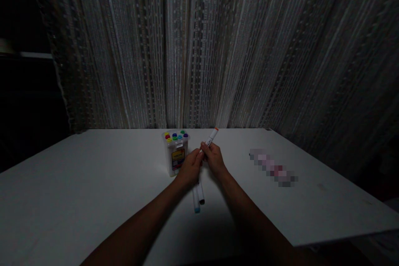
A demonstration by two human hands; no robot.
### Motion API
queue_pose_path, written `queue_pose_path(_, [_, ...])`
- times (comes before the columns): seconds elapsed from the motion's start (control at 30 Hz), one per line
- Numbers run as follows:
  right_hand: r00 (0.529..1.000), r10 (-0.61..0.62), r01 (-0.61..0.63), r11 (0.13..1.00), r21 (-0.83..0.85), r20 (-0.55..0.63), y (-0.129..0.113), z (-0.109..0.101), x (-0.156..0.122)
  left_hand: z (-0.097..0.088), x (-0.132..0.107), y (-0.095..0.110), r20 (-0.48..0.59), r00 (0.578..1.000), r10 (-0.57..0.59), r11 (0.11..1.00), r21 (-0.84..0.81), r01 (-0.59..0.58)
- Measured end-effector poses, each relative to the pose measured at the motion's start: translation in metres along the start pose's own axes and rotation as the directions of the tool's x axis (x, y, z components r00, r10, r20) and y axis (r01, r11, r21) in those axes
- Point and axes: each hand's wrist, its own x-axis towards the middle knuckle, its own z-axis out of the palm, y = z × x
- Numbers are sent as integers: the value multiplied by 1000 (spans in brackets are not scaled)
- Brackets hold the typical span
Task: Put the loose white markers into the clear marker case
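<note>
A white marker with an orange end [213,134] slants up and to the right out of my two hands, which meet at its lower part. My right hand [214,158] is closed around it, thumb along the barrel. Fingers curled, my left hand [190,165] grips close to the marker's lower end, which is hidden. Below the hands show a blue-ended marker [195,198] and a black-ended marker [200,193]; I cannot tell whether they lie on the table or are held. Just left of my hands stands a clear plastic box [171,162] of several markers with coloured ends.
The white table [93,183] has its right edge running diagonally toward me. On its right side lies a long pinkish item [272,167], blurred into blocks. A beaded string curtain [193,50] hangs behind the table, and dark shelves [28,54] stand at the left.
</note>
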Motion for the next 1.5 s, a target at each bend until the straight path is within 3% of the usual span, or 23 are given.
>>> queue_pose_path(0.77, [997,76,-76,997,23,-14,2,2,0,5,0,-16,-46,999,-2,997,-75,-1])
queue_pose_path(1.0, [993,115,-115,990,86,3,1,2,-2,2,-1,-11,-64,998,8,1000,-6,-9])
queue_pose_path(1.3, [994,101,-98,991,86,-29,2,-1,1,-1,-2,-9,2,1000,17,999,46,-17])
queue_pose_path(1.5, [995,98,-98,994,53,-4,5,1,0,-2,-2,-8,-43,999,-4,997,77,7])
